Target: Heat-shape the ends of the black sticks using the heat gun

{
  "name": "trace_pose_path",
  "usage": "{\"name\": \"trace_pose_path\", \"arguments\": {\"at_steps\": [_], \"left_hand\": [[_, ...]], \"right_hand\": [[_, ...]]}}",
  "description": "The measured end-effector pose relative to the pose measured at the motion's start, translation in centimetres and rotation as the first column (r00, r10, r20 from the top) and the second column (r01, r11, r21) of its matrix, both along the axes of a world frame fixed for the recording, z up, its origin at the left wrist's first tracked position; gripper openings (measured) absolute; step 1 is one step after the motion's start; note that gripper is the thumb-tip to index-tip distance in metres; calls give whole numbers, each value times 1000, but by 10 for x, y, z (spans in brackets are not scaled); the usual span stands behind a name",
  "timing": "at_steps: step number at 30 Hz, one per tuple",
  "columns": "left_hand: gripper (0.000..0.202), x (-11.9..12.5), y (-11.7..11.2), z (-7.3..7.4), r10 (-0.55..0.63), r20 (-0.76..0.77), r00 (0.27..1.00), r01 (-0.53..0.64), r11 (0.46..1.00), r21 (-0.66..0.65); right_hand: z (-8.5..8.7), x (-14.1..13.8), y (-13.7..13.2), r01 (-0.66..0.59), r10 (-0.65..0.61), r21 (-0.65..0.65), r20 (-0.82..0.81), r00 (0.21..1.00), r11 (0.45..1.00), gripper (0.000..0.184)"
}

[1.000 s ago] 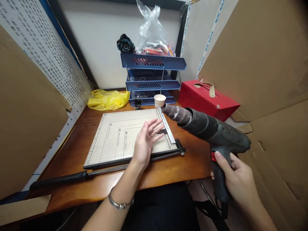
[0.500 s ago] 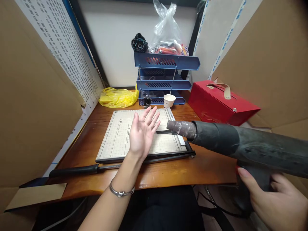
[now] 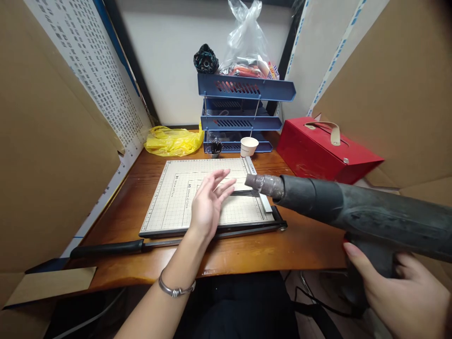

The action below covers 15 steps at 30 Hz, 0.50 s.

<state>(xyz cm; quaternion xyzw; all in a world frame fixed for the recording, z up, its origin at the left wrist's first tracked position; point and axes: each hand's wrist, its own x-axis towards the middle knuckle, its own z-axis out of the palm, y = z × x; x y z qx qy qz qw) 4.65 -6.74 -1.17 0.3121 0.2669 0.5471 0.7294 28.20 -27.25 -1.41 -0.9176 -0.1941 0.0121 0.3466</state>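
Left hand: our left hand (image 3: 208,207) is open with the fingers spread. It holds nothing. It floats just over the cutting board (image 3: 176,207), and its fingertips are near the black strips (image 3: 243,193).
Right hand: our right hand (image 3: 399,292) is wrapped around the grip of the heat gun (image 3: 353,212), low on the right, off the edge of the bench (image 3: 300,245).
Heat gun: its long nose points left, and the tip is just beside the black strips.
Black strips: they lie flat in a small bunch on the right part of the cutting board.
Done so far: we think the strips are laid out and the heat gun is up and aimed at them.
Left to do: we cannot tell if hot air is blowing, and the strips look the same all along.
Around: a paper cup (image 3: 249,146) and a red box (image 3: 325,150) sit behind.
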Motion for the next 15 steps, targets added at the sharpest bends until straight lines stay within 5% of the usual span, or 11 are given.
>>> {"name": "trace_pose_path", "arguments": {"at_steps": [4, 9, 11, 15], "left_hand": [[28, 12, -23, -2, -200, -83, 976, 205, 977, 53], [59, 40, -55, 10, -542, -109, 833, 552, 827, 105], [57, 50, -61, 17, -569, -101, 816, 578, 810, 105], [53, 64, -65, 26, -498, -62, 865, 502, 862, 77]], "right_hand": [[6, -11, 7, 18, -11, 69, -99, 995, 997, 51], [12, -34, 18, 13, 37, 246, -197, 980, 969, 47], [12, -38, 19, -4, 69, 274, -227, 971, 962, 51], [3, -26, 13, -77, 174, 301, -310, 935, 951, 58]]}}
